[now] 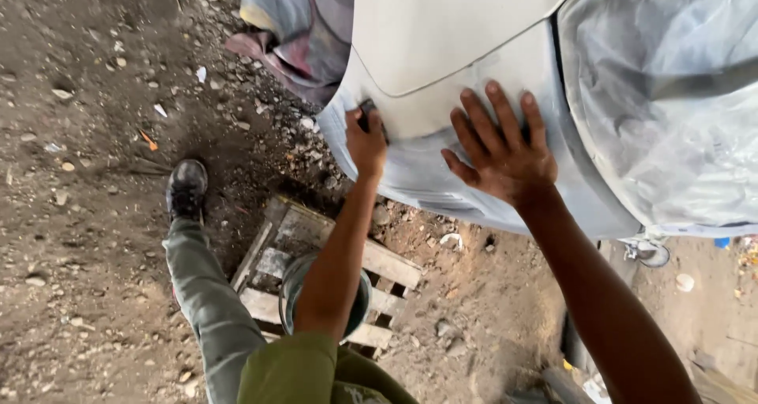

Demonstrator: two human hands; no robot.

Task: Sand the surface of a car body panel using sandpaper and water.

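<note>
A pale grey-white car body panel [442,48] fills the upper middle, with a dull sanded patch along its lower edge. My left hand [366,143] presses a small dark sanding block [368,113] against that edge. My right hand [499,147] lies flat on the panel to the right, fingers spread, holding nothing. My left leg in green trousers [207,293] and a black shoe [186,187] stand on the dirt below.
A wooden pallet [391,266] lies on the dirt under my arms, with a round metal bucket [294,289] on it. Clear plastic sheeting [671,112] covers the car at right. A stained cloth [300,33] hangs at the top. Stones and litter lie about.
</note>
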